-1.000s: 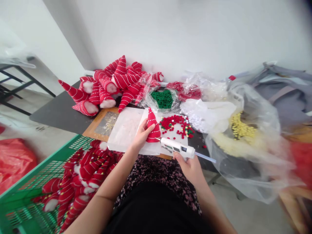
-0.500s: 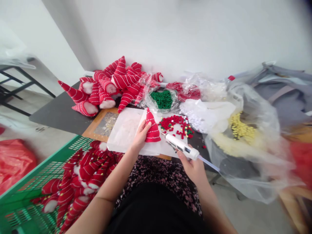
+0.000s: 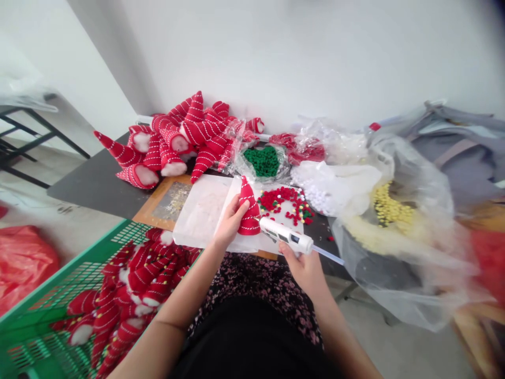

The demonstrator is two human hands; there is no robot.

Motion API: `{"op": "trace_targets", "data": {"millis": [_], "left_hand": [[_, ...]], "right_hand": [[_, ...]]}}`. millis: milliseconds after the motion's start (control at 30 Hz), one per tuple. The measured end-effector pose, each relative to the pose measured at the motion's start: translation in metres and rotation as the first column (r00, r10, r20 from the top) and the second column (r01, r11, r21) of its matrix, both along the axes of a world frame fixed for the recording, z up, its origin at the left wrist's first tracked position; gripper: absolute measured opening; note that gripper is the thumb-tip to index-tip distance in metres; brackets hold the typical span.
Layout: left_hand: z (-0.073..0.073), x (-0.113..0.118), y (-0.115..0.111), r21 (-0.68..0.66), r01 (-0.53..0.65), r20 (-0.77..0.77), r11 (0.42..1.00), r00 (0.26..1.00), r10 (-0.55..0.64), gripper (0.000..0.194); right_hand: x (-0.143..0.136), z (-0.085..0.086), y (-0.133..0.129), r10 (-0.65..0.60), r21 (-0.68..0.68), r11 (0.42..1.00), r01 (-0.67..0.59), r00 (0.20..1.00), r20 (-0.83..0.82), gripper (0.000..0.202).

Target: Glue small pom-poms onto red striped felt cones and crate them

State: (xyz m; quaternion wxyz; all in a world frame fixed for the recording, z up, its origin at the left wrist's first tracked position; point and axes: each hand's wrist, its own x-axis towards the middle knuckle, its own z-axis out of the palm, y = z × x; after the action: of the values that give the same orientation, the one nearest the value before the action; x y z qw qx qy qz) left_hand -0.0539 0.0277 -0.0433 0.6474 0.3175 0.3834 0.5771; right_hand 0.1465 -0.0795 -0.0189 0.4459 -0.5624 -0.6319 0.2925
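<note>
Your right hand [image 3: 305,268] is wrapped around a white glue gun [image 3: 286,234]. Its tip is by the edge of the red striped hat [image 3: 251,215]; I can't tell if they touch. Your left hand [image 3: 232,221] pinches the hat over white paper [image 3: 199,210], near little red balls [image 3: 272,199].

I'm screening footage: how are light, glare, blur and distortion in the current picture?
Head view: soft, even light on the wall; head view, left: sheen on the red plastic bag; head view, lower right: wooden legs blurred and stretched; head view, centre: glue gun readable, its nozzle too soft to tell whether it touches the red striped cone.
</note>
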Motion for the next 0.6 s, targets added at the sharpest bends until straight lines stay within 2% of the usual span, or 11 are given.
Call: {"op": "trace_targets", "data": {"millis": [167, 267, 367, 467, 600], "left_hand": [[0.000, 0.001, 0.001, 0.000, -0.019, 0.029, 1.000, 0.999, 0.019, 0.042], [-0.005, -0.001, 0.004, -0.067, -0.048, 0.088, 0.997, 0.995, 0.053, 0.043], [-0.010, -0.006, 0.007, -0.156, -0.064, 0.120, 0.986, 0.989, 0.084, 0.050], [-0.012, -0.010, 0.008, -0.166, -0.042, 0.142, 0.985, 0.988, 0.066, 0.056], [-0.010, -0.011, 0.005, -0.117, 0.000, 0.162, 0.993, 0.987, 0.019, 0.060]], "right_hand": [[0.010, -0.003, -0.002, -0.019, 0.049, 0.999, 0.011, 0.986, 0.163, 0.033], [0.015, -0.005, -0.003, -0.070, 0.085, 0.995, 0.054, 0.975, 0.209, 0.035], [0.013, -0.007, -0.001, -0.096, 0.048, 0.994, 0.094, 0.994, 0.045, 0.037], [0.009, -0.007, 0.003, -0.073, -0.037, 0.997, 0.069, 0.989, -0.127, 0.044], [0.008, -0.006, 0.009, -0.036, -0.105, 0.994, 0.017, 0.983, -0.180, 0.050]]}}
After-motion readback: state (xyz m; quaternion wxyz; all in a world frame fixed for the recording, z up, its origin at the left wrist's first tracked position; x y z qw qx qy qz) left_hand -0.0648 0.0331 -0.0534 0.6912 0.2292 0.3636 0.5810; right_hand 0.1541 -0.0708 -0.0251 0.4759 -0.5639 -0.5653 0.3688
